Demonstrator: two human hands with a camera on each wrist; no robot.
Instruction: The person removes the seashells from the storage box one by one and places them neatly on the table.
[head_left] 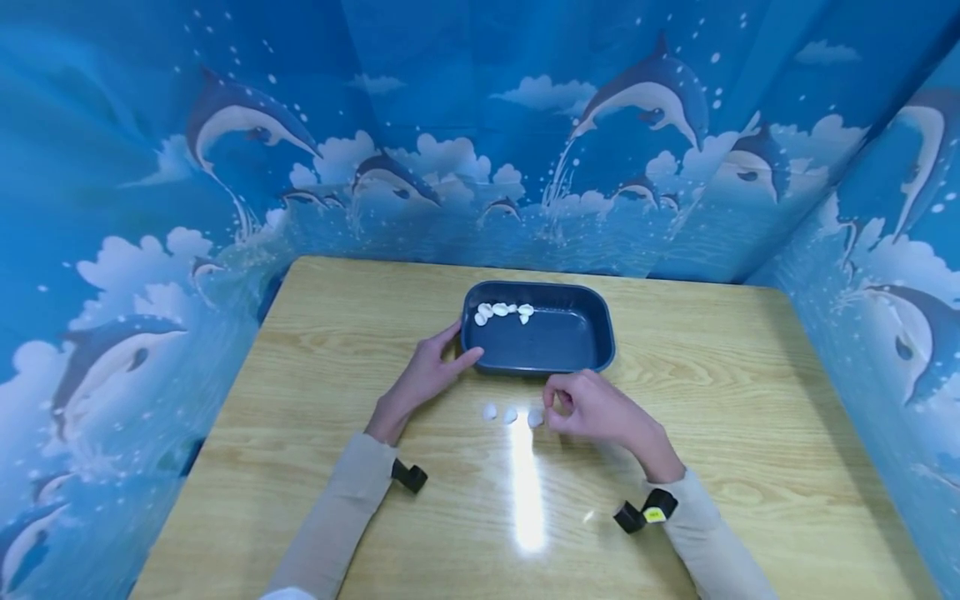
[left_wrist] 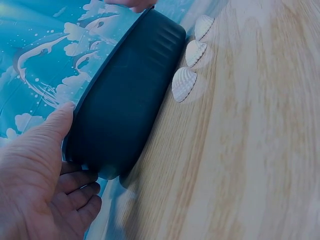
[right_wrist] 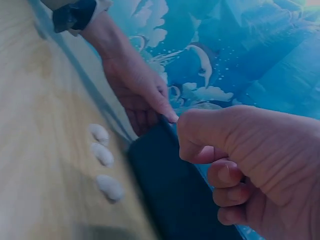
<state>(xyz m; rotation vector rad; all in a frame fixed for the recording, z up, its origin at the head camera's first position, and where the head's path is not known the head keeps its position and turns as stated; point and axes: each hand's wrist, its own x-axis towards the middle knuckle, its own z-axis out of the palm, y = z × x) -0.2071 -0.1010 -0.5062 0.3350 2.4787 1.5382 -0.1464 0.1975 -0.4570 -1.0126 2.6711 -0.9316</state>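
Note:
A dark blue plastic basin (head_left: 536,368) stands on the table, with several white seashells (head_left: 500,309) in its far left part. My left hand (head_left: 431,367) grips the basin's left end, its thumb (left_wrist: 60,120) at the rim and the other fingers curled against the outer wall. In front of the basin, three ribbed white shells (left_wrist: 185,84) lie in a row on the wood. My right hand (head_left: 592,406) is at the basin's near side, just right of the rightmost shell (head_left: 535,418). Its fingers are curled, thumb and index finger together; nothing shows between them.
The light wood table (head_left: 360,533) has a bright light reflection down its middle. A blue curtain (head_left: 465,100) printed with dolphins and clouds surrounds the back and sides. Small black cameras (head_left: 408,477) are strapped at both wrists over pale sleeves (head_left: 341,508).

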